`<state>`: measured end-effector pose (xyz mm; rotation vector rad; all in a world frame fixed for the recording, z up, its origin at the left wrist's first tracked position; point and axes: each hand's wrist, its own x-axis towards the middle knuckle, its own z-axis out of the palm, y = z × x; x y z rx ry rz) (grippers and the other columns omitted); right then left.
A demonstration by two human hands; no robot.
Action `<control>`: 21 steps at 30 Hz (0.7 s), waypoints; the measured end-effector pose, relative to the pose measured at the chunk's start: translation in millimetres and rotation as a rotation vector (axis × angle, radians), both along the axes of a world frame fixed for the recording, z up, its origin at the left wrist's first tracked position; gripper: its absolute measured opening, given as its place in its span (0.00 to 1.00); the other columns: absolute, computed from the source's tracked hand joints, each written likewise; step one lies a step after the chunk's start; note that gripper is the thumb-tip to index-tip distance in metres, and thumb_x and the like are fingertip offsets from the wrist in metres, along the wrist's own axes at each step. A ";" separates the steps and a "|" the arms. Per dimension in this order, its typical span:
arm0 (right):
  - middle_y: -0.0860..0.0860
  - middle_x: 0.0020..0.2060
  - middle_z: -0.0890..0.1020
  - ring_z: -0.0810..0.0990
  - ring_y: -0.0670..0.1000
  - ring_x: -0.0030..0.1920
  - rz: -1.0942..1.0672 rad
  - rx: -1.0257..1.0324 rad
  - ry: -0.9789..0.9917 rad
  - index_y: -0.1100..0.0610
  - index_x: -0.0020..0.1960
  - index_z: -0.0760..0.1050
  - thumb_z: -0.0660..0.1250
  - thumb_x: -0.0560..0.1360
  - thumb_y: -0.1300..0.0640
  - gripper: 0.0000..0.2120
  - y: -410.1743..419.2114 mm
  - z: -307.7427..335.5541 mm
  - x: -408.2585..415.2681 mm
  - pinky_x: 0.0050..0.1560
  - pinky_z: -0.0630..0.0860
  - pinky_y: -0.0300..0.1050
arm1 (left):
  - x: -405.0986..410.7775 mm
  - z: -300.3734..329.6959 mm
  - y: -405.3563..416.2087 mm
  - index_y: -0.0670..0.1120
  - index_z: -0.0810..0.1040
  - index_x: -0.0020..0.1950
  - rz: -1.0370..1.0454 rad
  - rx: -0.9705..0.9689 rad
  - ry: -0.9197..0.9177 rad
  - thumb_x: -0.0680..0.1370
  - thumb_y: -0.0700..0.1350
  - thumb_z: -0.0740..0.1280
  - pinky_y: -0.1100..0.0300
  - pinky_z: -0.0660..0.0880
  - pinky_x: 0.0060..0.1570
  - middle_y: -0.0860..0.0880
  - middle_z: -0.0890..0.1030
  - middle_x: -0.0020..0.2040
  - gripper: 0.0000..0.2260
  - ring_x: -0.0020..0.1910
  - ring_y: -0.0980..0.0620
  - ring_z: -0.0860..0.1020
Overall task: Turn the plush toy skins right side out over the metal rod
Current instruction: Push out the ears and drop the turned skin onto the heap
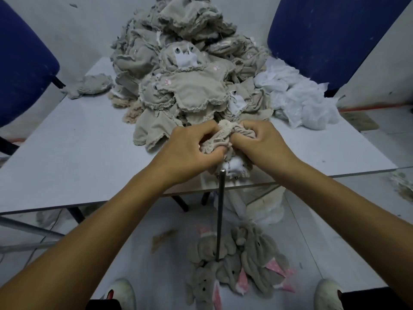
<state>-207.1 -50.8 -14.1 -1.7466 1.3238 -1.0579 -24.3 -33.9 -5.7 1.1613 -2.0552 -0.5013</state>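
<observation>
A beige plush toy skin (pixel 225 139) is bunched over the top of an upright metal rod (pixel 220 211). My left hand (pixel 190 151) grips its left side and my right hand (pixel 261 142) grips its right side, fingers curled into the fabric. The rod's tip is hidden inside the skin; a white patch with dark eyes shows just beneath my hands. A tall pile of inside-out beige skins (pixel 185 70) sits on the grey table (pixel 78 144) behind my hands.
Turned plush toys with pink ears (pixel 241 265) lie heaped on the floor around the rod's base. A crumpled white plastic bag (pixel 299 99) rests at the table's right. Blue chairs (pixel 330 39) stand at both back corners. My shoes show at the bottom.
</observation>
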 end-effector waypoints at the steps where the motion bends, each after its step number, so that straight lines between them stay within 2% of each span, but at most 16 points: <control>1: 0.45 0.27 0.72 0.69 0.44 0.28 0.113 0.059 -0.046 0.60 0.37 0.73 0.69 0.76 0.56 0.12 1.1 2.5 -3.6 0.30 0.66 0.43 | 2.6 0.6 -1.7 0.52 0.77 0.41 0.021 0.035 0.039 0.71 0.50 0.69 0.68 0.67 0.33 0.56 0.79 0.33 0.04 0.32 0.61 0.74; 3: 0.44 0.32 0.77 0.75 0.44 0.33 0.302 0.165 -0.095 0.53 0.43 0.79 0.68 0.77 0.51 0.07 7.9 7.3 -7.0 0.32 0.71 0.43 | 7.4 0.4 -4.9 0.53 0.75 0.36 0.100 0.062 0.106 0.69 0.50 0.69 0.67 0.67 0.32 0.59 0.77 0.31 0.05 0.31 0.62 0.72; 5: 0.45 0.36 0.80 0.78 0.46 0.37 0.375 0.139 -0.091 0.48 0.45 0.79 0.69 0.75 0.49 0.03 15.3 6.8 -2.8 0.34 0.75 0.43 | 6.7 -3.9 -8.0 0.51 0.71 0.31 0.218 0.033 0.127 0.68 0.50 0.67 0.64 0.63 0.30 0.59 0.74 0.27 0.08 0.29 0.61 0.69; 6: 0.45 0.38 0.80 0.79 0.46 0.38 0.362 0.089 -0.064 0.47 0.44 0.79 0.71 0.74 0.50 0.02 18.8 5.2 1.6 0.36 0.75 0.44 | 3.2 -7.2 -8.1 0.50 0.70 0.30 0.291 0.015 0.120 0.67 0.49 0.66 0.62 0.63 0.30 0.58 0.73 0.26 0.08 0.29 0.59 0.68; 7: 0.44 0.37 0.80 0.78 0.46 0.38 0.323 0.027 -0.019 0.44 0.42 0.78 0.72 0.74 0.52 0.04 21.7 2.7 7.2 0.37 0.75 0.45 | -1.5 -10.4 -7.3 0.49 0.69 0.29 0.363 0.003 0.111 0.67 0.48 0.64 0.60 0.63 0.30 0.56 0.73 0.25 0.08 0.29 0.58 0.68; 9: 0.45 0.33 0.78 0.77 0.47 0.35 0.215 -0.068 0.056 0.46 0.37 0.76 0.72 0.73 0.52 0.07 24.3 -0.5 13.9 0.37 0.74 0.46 | -11.2 -13.3 -5.3 0.49 0.68 0.28 0.440 0.012 0.128 0.66 0.47 0.63 0.59 0.63 0.29 0.55 0.73 0.25 0.08 0.29 0.57 0.68; 11: 0.48 0.31 0.79 0.78 0.46 0.32 0.085 -0.116 0.079 0.52 0.36 0.75 0.70 0.71 0.48 0.09 20.8 -1.7 10.1 0.33 0.74 0.44 | -10.7 -7.6 -8.9 0.50 0.70 0.29 0.321 0.125 0.206 0.67 0.47 0.65 0.62 0.64 0.31 0.57 0.73 0.26 0.07 0.29 0.60 0.69; 12: 0.46 0.30 0.80 0.77 0.44 0.30 0.029 -0.125 0.090 0.51 0.35 0.75 0.70 0.70 0.47 0.10 17.8 -2.0 4.8 0.31 0.72 0.40 | -7.0 -2.7 -11.3 0.50 0.73 0.32 0.183 0.249 0.264 0.67 0.47 0.67 0.61 0.67 0.33 0.58 0.75 0.28 0.06 0.31 0.60 0.72; 14: 0.40 0.27 0.78 0.75 0.39 0.29 -0.058 -0.117 0.132 0.46 0.32 0.74 0.69 0.69 0.46 0.09 12.4 -3.4 -4.6 0.27 0.66 0.33 | -0.6 3.2 -12.4 0.49 0.78 0.40 -0.078 0.508 0.317 0.70 0.48 0.68 0.56 0.72 0.40 0.53 0.80 0.36 0.04 0.39 0.54 0.78; 16: 0.35 0.24 0.76 0.73 0.35 0.28 -0.135 -0.102 0.152 0.43 0.30 0.74 0.69 0.66 0.48 0.07 9.7 -11.7 -7.6 0.27 0.65 0.30 | -2.8 1.2 -8.0 0.45 0.79 0.43 -0.164 0.484 0.186 0.71 0.49 0.68 0.55 0.71 0.42 0.45 0.80 0.39 0.07 0.40 0.51 0.77; 18: 0.33 0.25 0.75 0.73 0.34 0.29 -0.217 -0.094 0.159 0.48 0.28 0.71 0.69 0.66 0.55 0.10 7.9 -19.2 -2.2 0.27 0.65 0.29 | -13.7 -4.9 -3.3 0.45 0.78 0.42 -0.136 0.380 0.126 0.71 0.49 0.69 0.55 0.70 0.40 0.46 0.79 0.37 0.08 0.37 0.52 0.75; 20: 0.38 0.26 0.78 0.74 0.36 0.29 -0.176 -0.042 0.098 0.52 0.31 0.73 0.67 0.64 0.54 0.05 4.7 -21.1 3.1 0.28 0.65 0.30 | -16.5 -7.3 -4.2 0.44 0.77 0.38 -0.036 0.326 0.156 0.68 0.49 0.69 0.55 0.69 0.38 0.50 0.77 0.33 0.09 0.35 0.54 0.73; 21: 0.43 0.29 0.80 0.74 0.38 0.31 -0.099 0.015 0.031 0.55 0.35 0.76 0.67 0.64 0.52 0.07 3.7 -17.7 3.4 0.33 0.69 0.33 | -13.0 -6.8 -6.7 0.45 0.77 0.36 0.019 0.318 0.186 0.66 0.49 0.70 0.55 0.69 0.38 0.52 0.76 0.32 0.07 0.34 0.54 0.73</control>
